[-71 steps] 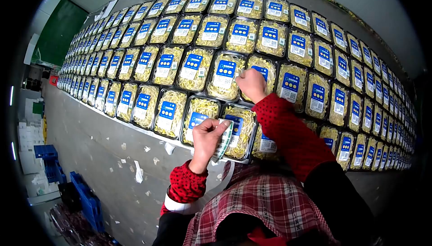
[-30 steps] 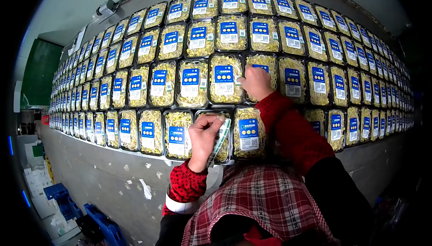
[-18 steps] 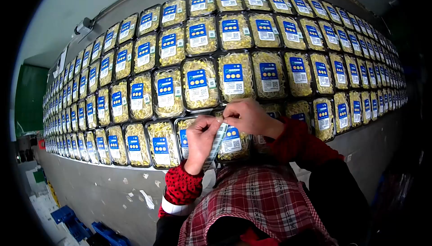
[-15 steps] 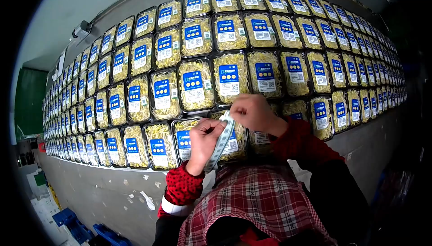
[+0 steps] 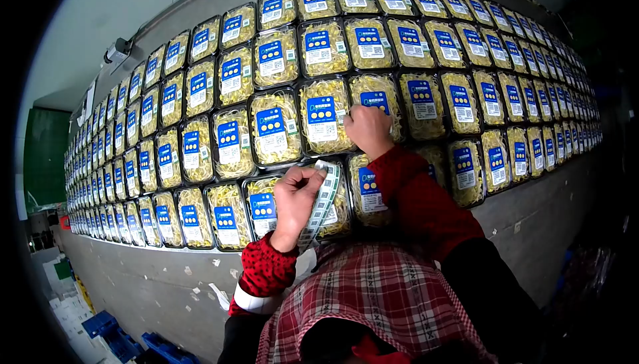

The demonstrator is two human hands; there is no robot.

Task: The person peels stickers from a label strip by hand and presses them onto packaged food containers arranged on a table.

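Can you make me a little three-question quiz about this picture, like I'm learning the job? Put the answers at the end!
1. Which hand holds the strip of stickers?

2. The right hand is over the:
A) apron
B) packs of sprouts
C) wall

3. True or false: all the packs of sprouts lie in one single row.

Key:
1. The left hand.
2. B.
3. False; they lie in several rows.

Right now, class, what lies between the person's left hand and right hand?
In the head view, from left hand to right hand: the sticker strip, then black tray rims.
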